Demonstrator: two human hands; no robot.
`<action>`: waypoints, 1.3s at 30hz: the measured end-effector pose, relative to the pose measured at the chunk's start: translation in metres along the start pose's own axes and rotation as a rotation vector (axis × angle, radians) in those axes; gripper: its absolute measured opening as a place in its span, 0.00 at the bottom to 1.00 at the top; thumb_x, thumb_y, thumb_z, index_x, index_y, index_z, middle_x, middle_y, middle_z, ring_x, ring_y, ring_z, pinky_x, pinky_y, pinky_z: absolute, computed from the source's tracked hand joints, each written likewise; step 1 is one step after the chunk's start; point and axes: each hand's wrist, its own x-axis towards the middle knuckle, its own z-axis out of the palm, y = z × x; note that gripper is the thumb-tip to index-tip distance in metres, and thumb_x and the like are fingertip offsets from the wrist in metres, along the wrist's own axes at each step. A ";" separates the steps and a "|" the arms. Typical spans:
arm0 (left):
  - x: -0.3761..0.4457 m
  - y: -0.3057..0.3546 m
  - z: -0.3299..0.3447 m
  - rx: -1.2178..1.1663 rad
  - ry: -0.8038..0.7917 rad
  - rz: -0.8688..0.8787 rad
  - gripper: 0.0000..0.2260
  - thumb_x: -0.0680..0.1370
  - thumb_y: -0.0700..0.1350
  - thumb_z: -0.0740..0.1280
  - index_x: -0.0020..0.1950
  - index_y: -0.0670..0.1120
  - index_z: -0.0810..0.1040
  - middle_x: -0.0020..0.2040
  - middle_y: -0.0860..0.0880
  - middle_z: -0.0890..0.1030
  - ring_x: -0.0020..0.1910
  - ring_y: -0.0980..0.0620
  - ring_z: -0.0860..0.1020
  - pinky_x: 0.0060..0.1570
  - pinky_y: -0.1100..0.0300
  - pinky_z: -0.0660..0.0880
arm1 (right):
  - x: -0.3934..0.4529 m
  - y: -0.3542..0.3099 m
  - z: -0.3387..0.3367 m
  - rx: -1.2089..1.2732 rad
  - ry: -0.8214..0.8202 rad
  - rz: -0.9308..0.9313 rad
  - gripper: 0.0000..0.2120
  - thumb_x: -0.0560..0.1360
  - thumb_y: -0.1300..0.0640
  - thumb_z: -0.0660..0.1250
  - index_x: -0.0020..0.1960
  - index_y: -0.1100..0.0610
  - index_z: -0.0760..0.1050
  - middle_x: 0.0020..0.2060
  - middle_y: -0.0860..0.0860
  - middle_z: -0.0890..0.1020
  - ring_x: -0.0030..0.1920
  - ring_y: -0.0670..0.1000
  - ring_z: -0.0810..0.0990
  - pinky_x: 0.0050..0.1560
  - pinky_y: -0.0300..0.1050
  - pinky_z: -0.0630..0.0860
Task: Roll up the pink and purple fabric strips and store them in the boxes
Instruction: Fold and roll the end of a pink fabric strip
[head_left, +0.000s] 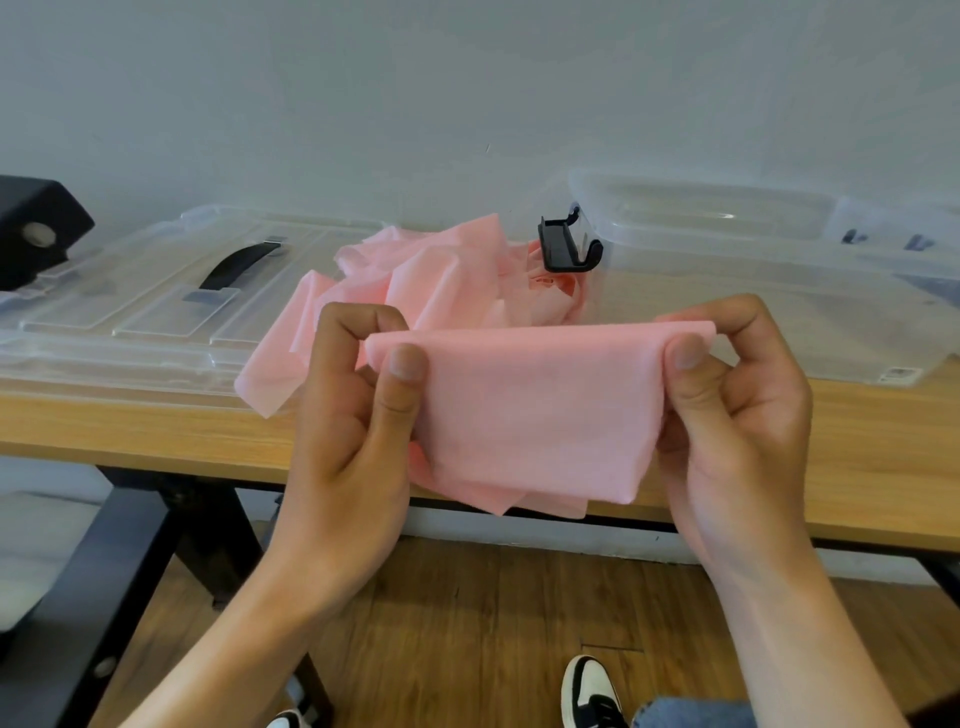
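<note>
A pink fabric strip (535, 410) is stretched flat between both hands, in front of the table's near edge. My left hand (358, 410) pinches its left top corner with thumb and fingers. My right hand (732, 410) pinches the right top corner the same way. The strip's loose folds hang below my hands, and its far end trails up into a crumpled pink heap (415, 280) on the table. A clear plastic box (753, 291) with a black latch (566, 244) stands at the back right, open on top. No purple fabric shows.
A clear lid with a black handle (156, 306) lies flat at the left of the wooden table (130, 421). A black object (36, 228) sits at the far left. More clear plastic is at the far right (893, 228). Below are black table legs, wood floor and my shoe.
</note>
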 end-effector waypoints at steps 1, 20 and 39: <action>-0.001 0.000 0.001 0.017 -0.001 0.004 0.16 0.81 0.66 0.58 0.50 0.54 0.68 0.36 0.48 0.66 0.30 0.47 0.65 0.24 0.46 0.62 | 0.000 0.000 0.000 -0.014 0.002 -0.019 0.09 0.74 0.48 0.65 0.49 0.51 0.71 0.37 0.43 0.84 0.36 0.44 0.83 0.29 0.38 0.77; 0.004 0.007 -0.004 0.045 -0.030 -0.308 0.08 0.81 0.55 0.63 0.50 0.51 0.74 0.36 0.45 0.81 0.37 0.32 0.77 0.26 0.35 0.76 | 0.004 0.006 -0.004 -0.029 0.137 0.301 0.09 0.74 0.50 0.69 0.41 0.54 0.76 0.30 0.47 0.80 0.31 0.44 0.78 0.29 0.37 0.74; 0.013 0.013 -0.018 -0.064 -0.045 -0.284 0.10 0.74 0.46 0.72 0.54 0.48 0.80 0.44 0.44 0.87 0.41 0.45 0.84 0.38 0.41 0.81 | 0.006 -0.002 -0.006 0.082 0.119 0.253 0.09 0.66 0.51 0.73 0.44 0.53 0.80 0.32 0.45 0.82 0.32 0.43 0.78 0.27 0.34 0.72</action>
